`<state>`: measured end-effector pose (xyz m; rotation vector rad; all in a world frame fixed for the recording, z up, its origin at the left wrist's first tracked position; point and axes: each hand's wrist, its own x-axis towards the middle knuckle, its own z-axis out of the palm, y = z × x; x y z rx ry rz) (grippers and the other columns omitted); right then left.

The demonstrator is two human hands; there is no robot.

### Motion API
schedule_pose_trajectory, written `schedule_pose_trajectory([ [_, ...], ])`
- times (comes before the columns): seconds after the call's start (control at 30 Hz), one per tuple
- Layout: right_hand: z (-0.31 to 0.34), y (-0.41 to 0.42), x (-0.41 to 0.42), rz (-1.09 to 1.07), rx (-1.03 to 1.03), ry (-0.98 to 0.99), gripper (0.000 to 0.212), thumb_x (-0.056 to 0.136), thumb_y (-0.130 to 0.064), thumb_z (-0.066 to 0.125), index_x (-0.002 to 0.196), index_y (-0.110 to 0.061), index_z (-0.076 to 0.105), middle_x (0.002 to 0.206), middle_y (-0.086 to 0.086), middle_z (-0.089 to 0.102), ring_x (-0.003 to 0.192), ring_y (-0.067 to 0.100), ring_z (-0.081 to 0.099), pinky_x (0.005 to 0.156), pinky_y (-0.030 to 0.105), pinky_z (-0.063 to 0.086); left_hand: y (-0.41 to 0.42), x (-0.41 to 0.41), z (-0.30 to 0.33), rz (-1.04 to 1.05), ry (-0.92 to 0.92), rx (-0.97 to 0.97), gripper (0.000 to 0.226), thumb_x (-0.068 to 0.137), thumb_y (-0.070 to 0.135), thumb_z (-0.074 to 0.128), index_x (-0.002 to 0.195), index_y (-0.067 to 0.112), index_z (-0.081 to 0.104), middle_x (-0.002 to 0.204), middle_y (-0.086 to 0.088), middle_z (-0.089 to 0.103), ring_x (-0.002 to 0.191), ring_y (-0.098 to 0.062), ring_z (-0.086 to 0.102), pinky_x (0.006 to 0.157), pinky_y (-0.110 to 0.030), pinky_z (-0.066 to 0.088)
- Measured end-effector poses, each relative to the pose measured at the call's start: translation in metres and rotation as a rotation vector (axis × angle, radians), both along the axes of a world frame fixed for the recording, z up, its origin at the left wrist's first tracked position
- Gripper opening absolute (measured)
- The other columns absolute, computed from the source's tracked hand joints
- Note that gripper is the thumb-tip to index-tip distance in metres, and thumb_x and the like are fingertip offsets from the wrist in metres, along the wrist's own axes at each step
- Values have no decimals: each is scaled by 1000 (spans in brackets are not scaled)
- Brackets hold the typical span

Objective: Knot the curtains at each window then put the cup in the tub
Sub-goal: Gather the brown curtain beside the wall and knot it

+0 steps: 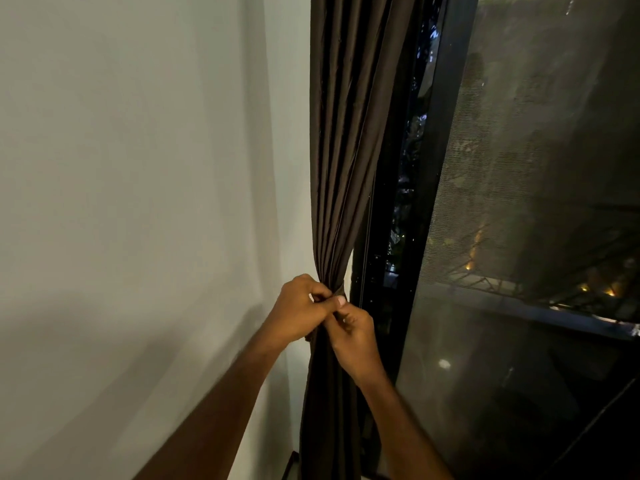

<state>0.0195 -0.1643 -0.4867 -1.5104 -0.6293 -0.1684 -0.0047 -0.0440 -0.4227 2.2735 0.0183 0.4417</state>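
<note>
Item: dark brown curtain [341,161], hanging gathered between the white wall [138,202] and the black window frame [429,188], cinched to a narrow waist at mid-height; my left hand [300,311] curls round that waist from the wall side; my right hand [354,336] pinches the fabric just below, thumb touching my left; cup and tub not in view

Curtain [341,161] hangs btwn wall [138,168] on left & window [519,237] on right — both hands at its gathered waist.
</note>
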Motion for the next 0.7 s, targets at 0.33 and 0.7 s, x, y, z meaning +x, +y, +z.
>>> schedule_pose_trajectory([
  [0.33, 2, -25, 8, 83, -206, -125, 21, 87, 7, 66, 84, -12, 76, 85, -4, 74, 84, 17, 72, 81, 29, 59, 10, 2, -13, -101, -130, 158, 25, 104, 23, 52, 92, 13, 71, 76, 3, 67, 70, -15, 64, 72, -41, 56],
  [0.7, 45, -33, 12, 114, 168, -42, 22, 95, 3, 56, 111, -12, 62, 98, 10, 75, 88, 23, 71, 77, 27, 54, 8, -1, -28, -177, -302, 194, 35, 104, 27, 40, 101, 5, 67, 94, -6, 65, 84, -17, 62, 75, -34, 53],
])
